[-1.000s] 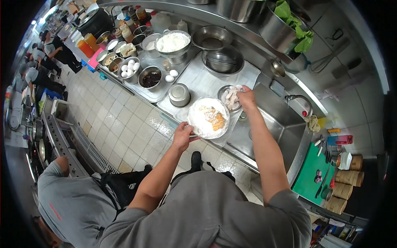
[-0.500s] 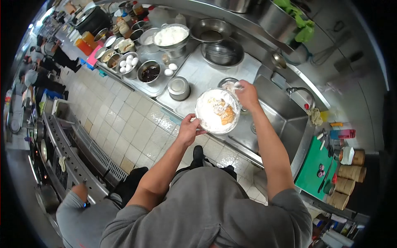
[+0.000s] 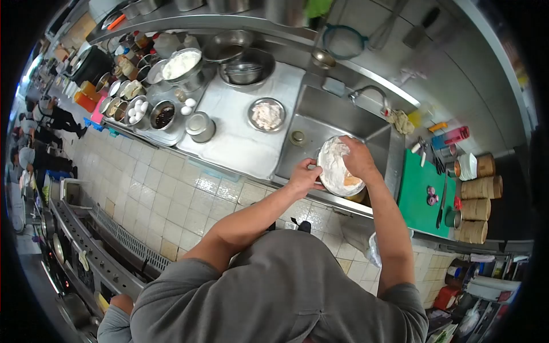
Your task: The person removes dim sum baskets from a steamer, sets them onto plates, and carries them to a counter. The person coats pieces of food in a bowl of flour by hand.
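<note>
My left hand (image 3: 305, 176) grips the left rim of a bowl of white powder (image 3: 331, 166), held over the front edge of the steel sink (image 3: 320, 108). An orange-yellow food piece (image 3: 351, 180) lies in the powder. My right hand (image 3: 359, 159) is over the bowl's right side, its fingers bent down at the powder; what they hold, if anything, is hidden. To the left on the counter, a small metal bowl (image 3: 252, 118) holds pale, floured pieces (image 3: 267, 115).
A metal container (image 3: 200, 127), bowls of eggs (image 3: 138, 111) and dark sauce (image 3: 163, 114) stand left. Right of the sink lies a green cutting board (image 3: 420, 188) with a knife (image 3: 442, 201), beside steamer baskets (image 3: 479, 186). A co-worker's arm (image 3: 118, 311) shows lower left.
The powder bowl and both my hands have moved right, from beside the small metal bowl to over the sink. My right hand has left the small bowl. The view has turned right.
</note>
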The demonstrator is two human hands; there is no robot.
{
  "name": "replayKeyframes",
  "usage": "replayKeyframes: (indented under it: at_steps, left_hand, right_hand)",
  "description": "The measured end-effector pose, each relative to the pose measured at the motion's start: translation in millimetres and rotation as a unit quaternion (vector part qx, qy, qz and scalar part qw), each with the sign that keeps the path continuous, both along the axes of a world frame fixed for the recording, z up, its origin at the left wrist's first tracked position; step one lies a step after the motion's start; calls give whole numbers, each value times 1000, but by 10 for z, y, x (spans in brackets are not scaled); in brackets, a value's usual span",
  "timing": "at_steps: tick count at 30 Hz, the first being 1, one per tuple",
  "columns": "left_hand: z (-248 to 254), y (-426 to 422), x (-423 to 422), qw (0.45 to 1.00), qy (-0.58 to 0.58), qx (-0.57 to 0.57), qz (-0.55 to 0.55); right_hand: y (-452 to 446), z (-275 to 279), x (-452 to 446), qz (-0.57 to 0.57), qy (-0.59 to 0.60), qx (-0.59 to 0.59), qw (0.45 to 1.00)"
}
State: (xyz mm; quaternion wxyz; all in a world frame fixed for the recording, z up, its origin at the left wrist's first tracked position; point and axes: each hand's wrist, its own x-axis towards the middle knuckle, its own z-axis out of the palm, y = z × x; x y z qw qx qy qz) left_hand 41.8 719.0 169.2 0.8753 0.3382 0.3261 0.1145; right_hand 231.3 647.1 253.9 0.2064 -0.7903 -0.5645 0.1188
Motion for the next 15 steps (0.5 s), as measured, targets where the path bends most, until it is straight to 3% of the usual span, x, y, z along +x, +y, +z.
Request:
replayKeyframes:
  at_steps: [5,7,8,9,11,15]
  left_hand:
    - [102,-540,461,999,2,12,-39]
    - [141,-712,570,1000,1,15,-23]
    - [136,-789,623,999,6,16,-33]
    - [145,-860,671,999,2,19,-32]
    - [119,-1019,767,999,-4,27,-38]
    - [128,-1328,958,997,-13,40,-63]
  right_hand:
    - [-711,147,283,-88,39,-60,993]
    - [-990,67,461,-49,45,17,998]
    - [-1152,115,564,-53,26,-54,997]
    - [-1324,133,584,-62,31,-52,996]
    - [-1605,179,651,-2,-90,-47,995]
    - [-1878,119,718,57,-139,-70,986]
